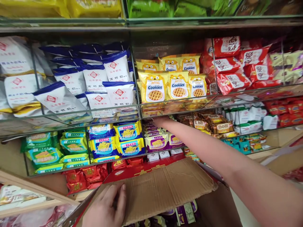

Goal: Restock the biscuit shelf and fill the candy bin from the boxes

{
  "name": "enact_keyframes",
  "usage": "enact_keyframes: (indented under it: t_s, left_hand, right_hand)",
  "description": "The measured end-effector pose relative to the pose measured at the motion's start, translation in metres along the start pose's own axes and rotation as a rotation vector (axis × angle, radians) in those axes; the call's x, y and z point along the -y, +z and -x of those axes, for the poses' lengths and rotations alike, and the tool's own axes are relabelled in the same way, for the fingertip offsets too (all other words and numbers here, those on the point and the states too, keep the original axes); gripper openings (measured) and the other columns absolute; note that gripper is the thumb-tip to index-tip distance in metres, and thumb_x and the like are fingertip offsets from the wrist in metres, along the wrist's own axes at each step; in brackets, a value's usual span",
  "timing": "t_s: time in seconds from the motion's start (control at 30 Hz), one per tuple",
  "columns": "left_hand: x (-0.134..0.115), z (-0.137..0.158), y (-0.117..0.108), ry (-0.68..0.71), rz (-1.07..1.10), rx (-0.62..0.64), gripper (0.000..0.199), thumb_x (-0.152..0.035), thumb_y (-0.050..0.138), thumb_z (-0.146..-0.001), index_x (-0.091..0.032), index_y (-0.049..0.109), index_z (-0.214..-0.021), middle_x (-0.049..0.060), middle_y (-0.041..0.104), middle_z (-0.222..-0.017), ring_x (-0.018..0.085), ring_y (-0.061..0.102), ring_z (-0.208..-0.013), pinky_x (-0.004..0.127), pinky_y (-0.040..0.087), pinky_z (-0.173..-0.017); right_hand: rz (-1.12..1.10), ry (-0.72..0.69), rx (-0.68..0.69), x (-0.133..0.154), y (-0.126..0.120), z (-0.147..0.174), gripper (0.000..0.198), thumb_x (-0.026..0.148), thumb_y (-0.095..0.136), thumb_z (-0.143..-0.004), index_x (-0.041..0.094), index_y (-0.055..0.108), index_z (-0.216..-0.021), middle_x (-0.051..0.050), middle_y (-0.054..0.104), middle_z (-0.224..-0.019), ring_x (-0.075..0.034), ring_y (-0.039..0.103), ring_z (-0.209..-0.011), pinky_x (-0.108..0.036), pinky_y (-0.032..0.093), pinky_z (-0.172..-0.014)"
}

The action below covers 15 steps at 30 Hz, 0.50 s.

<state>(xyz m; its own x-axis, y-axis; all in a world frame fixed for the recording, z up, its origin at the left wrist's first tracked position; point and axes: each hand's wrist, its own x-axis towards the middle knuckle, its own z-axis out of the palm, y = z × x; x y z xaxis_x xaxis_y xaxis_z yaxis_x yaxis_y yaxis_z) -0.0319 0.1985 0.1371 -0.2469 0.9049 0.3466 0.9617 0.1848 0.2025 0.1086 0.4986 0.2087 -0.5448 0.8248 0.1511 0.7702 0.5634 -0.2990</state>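
Observation:
My left hand (pixel 104 206) is closed over the edge of an open cardboard box (pixel 170 189), gripping its flap. Inside the box, below the flap, lie purple-and-white packets (pixel 187 212). My right arm stretches up from the lower right, and my right hand (pixel 158 121) reaches into the shelf compartment of purple cracker packets (pixel 156 142). Its fingers are hidden behind the glass shelf edge and in shadow, so whatever they hold does not show. Just above that hand stand yellow cookie packets (pixel 155 88).
Glass dividers and front lips (pixel 71 116) edge the shelves. White-and-blue packets (pixel 94 78) fill the left; blue-and-yellow packets (pixel 104 146) sit beside the purple ones. Red packets (pixel 232 80) and brown packets (pixel 222 127) lie to the right. Red packets (pixel 87 176) occupy the lower shelf.

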Motion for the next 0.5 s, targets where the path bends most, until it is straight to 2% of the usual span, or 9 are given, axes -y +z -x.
enact_keyframes:
  t_s: [0.1,0.17,0.23,0.3,0.33,0.4,0.43,0.5]
  left_hand:
    - [0.0,0.002,0.001,-0.025,0.031,0.065,0.023,-0.043,0.04,-0.083,-0.03,0.058,-0.082,-0.005,0.069,-0.082,0.015,0.066,-0.076,0.026,0.049,-0.063]
    - [0.0,0.003,0.002,-0.043,0.051,0.116,0.024,-0.043,0.039,-0.084,-0.03,0.058,-0.085,-0.004,0.069,-0.086,0.015,0.066,-0.08,0.027,0.05,-0.066]
    - [0.0,0.005,0.002,-0.058,0.059,0.143,0.024,-0.042,0.038,-0.084,-0.03,0.058,-0.088,-0.004,0.069,-0.089,0.015,0.065,-0.083,0.027,0.05,-0.067]
    - [0.0,0.007,0.002,-0.069,0.057,0.156,0.025,-0.042,0.038,-0.085,-0.03,0.058,-0.091,-0.003,0.069,-0.091,0.016,0.065,-0.084,0.028,0.049,-0.069]
    - [-0.001,0.007,0.002,-0.077,0.053,0.161,0.025,-0.041,0.037,-0.085,-0.03,0.058,-0.091,-0.003,0.069,-0.091,0.016,0.065,-0.084,0.028,0.049,-0.069]
    - [-0.003,0.007,0.001,-0.091,0.038,0.174,0.026,-0.042,0.036,-0.085,-0.03,0.058,-0.09,-0.003,0.069,-0.092,0.016,0.065,-0.084,0.029,0.049,-0.068]
    - [-0.004,0.006,0.0,-0.096,0.031,0.175,0.026,-0.042,0.036,-0.085,-0.029,0.059,-0.09,-0.003,0.069,-0.092,0.017,0.065,-0.084,0.029,0.049,-0.068]
    - [-0.007,0.005,-0.001,-0.096,0.019,0.177,0.026,-0.041,0.036,-0.085,-0.029,0.059,-0.089,-0.003,0.069,-0.092,0.017,0.065,-0.084,0.028,0.048,-0.069]
  right_hand:
    - [-0.018,-0.03,-0.033,0.008,-0.014,0.01,0.044,0.044,0.048,-0.081,0.022,0.054,-0.119,-0.009,0.055,-0.122,-0.028,0.05,-0.112,-0.036,0.04,-0.091]
    - [-0.021,-0.051,-0.058,0.017,-0.025,0.028,0.041,0.04,0.046,-0.083,0.02,0.053,-0.119,-0.009,0.056,-0.121,-0.027,0.05,-0.111,-0.037,0.039,-0.091]
    - [-0.037,-0.126,-0.106,0.026,-0.034,0.062,0.038,0.036,0.048,-0.083,0.017,0.056,-0.115,-0.011,0.056,-0.119,-0.025,0.05,-0.111,-0.037,0.038,-0.092]
    - [-0.115,-0.308,-0.143,0.033,-0.034,0.114,0.032,0.032,0.05,-0.082,0.014,0.06,-0.106,-0.011,0.058,-0.113,-0.022,0.05,-0.108,-0.036,0.037,-0.094]
    - [-0.197,-0.444,-0.123,0.036,-0.029,0.144,0.027,0.031,0.05,-0.082,0.015,0.062,-0.1,-0.01,0.06,-0.108,-0.021,0.052,-0.104,-0.036,0.038,-0.092]
    - [-0.392,-0.601,0.054,0.039,-0.008,0.203,0.021,0.031,0.047,-0.083,0.025,0.063,-0.096,-0.002,0.064,-0.092,-0.015,0.056,-0.089,-0.031,0.044,-0.082]
    - [-0.491,-0.563,0.073,0.04,0.007,0.229,0.019,0.032,0.049,-0.082,0.029,0.064,-0.092,0.0,0.064,-0.086,-0.014,0.057,-0.084,-0.03,0.045,-0.077]
    - [-0.515,-0.511,0.11,0.04,0.044,0.265,0.016,0.031,0.055,-0.076,0.033,0.065,-0.089,0.001,0.064,-0.082,-0.016,0.058,-0.081,-0.029,0.047,-0.069]
